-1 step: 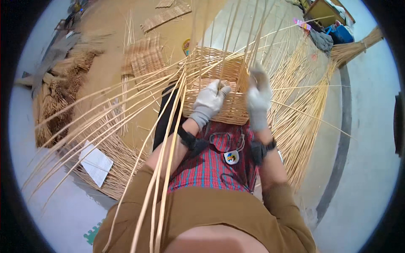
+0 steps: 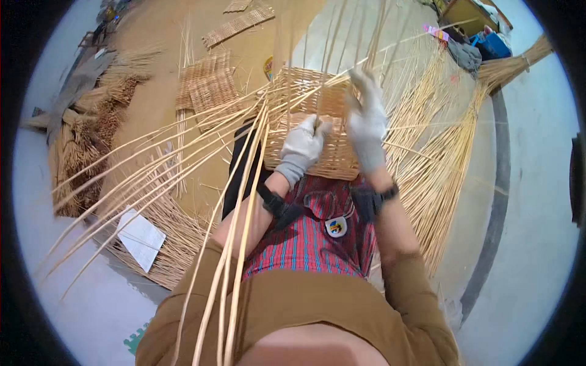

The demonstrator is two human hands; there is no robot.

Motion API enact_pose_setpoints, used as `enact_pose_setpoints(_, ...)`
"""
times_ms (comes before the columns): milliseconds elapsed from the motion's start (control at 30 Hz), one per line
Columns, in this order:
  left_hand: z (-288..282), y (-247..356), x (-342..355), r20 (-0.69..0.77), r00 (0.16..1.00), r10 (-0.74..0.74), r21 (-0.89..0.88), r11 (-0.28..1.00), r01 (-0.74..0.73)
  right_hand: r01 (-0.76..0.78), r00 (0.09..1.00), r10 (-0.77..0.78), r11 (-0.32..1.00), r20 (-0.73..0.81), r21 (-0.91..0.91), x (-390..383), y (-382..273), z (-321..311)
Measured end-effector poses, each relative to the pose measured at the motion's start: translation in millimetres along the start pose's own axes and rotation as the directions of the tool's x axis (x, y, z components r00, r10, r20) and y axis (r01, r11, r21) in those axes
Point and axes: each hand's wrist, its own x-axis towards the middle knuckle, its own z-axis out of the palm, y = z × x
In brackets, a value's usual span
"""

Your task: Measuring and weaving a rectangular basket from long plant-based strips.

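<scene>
Fanning out to the left, long pale willow rods (image 2: 152, 165) run from the half-woven basket (image 2: 317, 131) toward the floor. Left hand (image 2: 303, 145), gloved, is clenched around a rod end against the basket's near wall. Right hand (image 2: 366, 119), also gloved, presses flat on the weave with fingers spread, slightly farther up. The tan basket rests against the person's lap, its upright stakes (image 2: 342, 36) pointing away.

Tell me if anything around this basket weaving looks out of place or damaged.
Nothing looks damaged. Both gloved hands, left hand and right hand, work on the half-woven basket. One oddity: a white sheet of paper lies on the loose cane bundle at the left.
</scene>
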Motion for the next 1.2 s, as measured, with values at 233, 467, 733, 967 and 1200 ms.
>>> enact_pose_setpoints(233, -3, 0, 3, 0.033, 0.994, -0.105, -0.084, 0.991, 0.108, -0.374, 0.888, 0.460, 0.736, -0.012, 0.564, -42, 19, -62)
enact_pose_setpoints(467, -19, 3, -44, -0.243, 0.942, 0.233, -0.135, 0.953, -0.271, -0.924, 0.375, 0.734, 0.247, 0.566, 0.292, -67, -87, -58)
enact_pose_setpoints(733, -82, -75, -72, -0.448, 0.887, 0.111, -0.131, 0.973, -0.188, -0.877, 0.432, 0.833, 0.477, 0.345, -0.055, 6, -86, 94)
enact_pose_setpoints(967, -82, -63, -56, -0.294, 0.956, -0.005, -0.226, 0.972, -0.064, -0.754, 0.616, 0.788, 0.591, -0.002, 0.288, -20, -48, 127)
enact_pose_setpoints(1200, -97, -56, -52, -0.204, 0.946, 0.250, 0.431, 0.891, -0.143, -0.472, 0.880, 0.432, 0.750, 0.198, 0.464, 0, -52, 123)
